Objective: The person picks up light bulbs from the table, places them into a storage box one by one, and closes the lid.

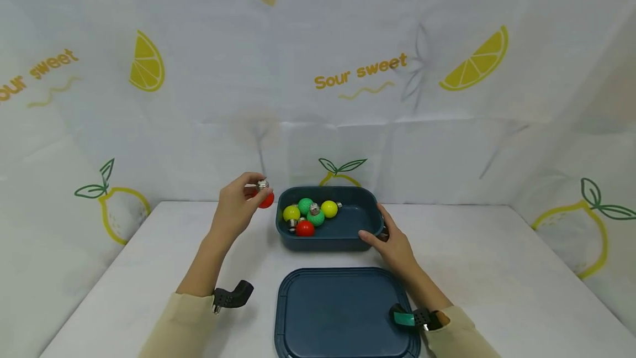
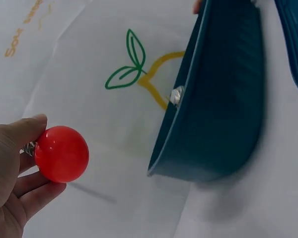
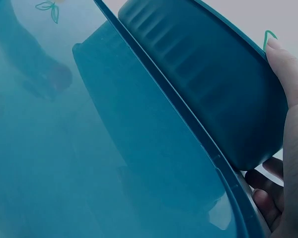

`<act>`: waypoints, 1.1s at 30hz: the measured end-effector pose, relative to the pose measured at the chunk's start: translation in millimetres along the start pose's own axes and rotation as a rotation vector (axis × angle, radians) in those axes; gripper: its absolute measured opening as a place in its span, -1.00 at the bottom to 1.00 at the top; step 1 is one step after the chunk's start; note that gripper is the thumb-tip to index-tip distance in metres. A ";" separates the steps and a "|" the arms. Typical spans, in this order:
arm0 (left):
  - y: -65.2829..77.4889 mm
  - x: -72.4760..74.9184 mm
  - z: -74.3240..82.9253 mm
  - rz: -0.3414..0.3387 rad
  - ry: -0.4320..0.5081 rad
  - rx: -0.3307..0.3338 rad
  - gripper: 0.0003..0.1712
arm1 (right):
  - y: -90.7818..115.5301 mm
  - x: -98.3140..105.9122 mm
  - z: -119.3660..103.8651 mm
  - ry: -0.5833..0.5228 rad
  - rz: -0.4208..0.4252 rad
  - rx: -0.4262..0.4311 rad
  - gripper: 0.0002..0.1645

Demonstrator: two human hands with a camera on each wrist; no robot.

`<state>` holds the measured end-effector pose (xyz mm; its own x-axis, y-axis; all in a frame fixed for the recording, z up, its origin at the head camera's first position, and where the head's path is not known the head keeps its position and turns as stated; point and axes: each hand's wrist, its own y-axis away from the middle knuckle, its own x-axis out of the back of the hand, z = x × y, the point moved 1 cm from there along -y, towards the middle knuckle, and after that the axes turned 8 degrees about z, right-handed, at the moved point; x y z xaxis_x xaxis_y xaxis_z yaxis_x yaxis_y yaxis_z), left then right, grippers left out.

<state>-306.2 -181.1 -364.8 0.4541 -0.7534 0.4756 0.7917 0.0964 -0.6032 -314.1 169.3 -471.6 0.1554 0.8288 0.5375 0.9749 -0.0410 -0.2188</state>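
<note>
My left hand [image 1: 238, 206] pinches a red light bulb [image 2: 62, 153] with a silver screw base, in the air just left of a dark blue plastic box [image 1: 323, 243]. At the box's right end, my right hand [image 1: 395, 245] grips it, thumb at the rim and fingers curled round the corner, as the right wrist view shows. Inside the box's left half lie yellow bulbs [image 1: 329, 209], green bulbs [image 1: 305, 205] and a red bulb [image 1: 305, 228]. Only one silver base shows over the rim in the left wrist view.
A flat blue lid [image 1: 343, 314] lies on the white table [image 1: 477, 269] in front of the box, under my right forearm. Behind the table hangs a white cloth [image 1: 228, 98] printed with lemons and lettering. Both wrists wear black camera straps.
</note>
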 end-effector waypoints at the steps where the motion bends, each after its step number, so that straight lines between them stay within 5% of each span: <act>1: -1.2 -3.0 3.4 -0.001 0.011 -0.002 -0.61 | -0.2 -0.1 0.6 0.000 0.000 -0.002 0.07; 15: -11.9 -39.8 32.2 -0.020 0.093 -0.003 -0.63 | -1.1 -0.7 1.6 0.000 -0.008 0.001 0.08; 21: -5.8 -61.5 29.2 0.005 0.167 0.014 -0.65 | -0.8 -0.5 1.7 -0.001 -0.006 0.002 0.08; 33: 1.1 -92.8 19.8 -0.002 0.218 -0.075 -0.66 | -0.9 -1.3 2.0 0.010 0.000 -0.020 0.08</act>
<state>-339.4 -98.3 -396.9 0.3473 -0.8771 0.3317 0.7563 0.0528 -0.6521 -315.4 169.4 -473.8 0.1565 0.8234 0.5454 0.9779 -0.0519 -0.2024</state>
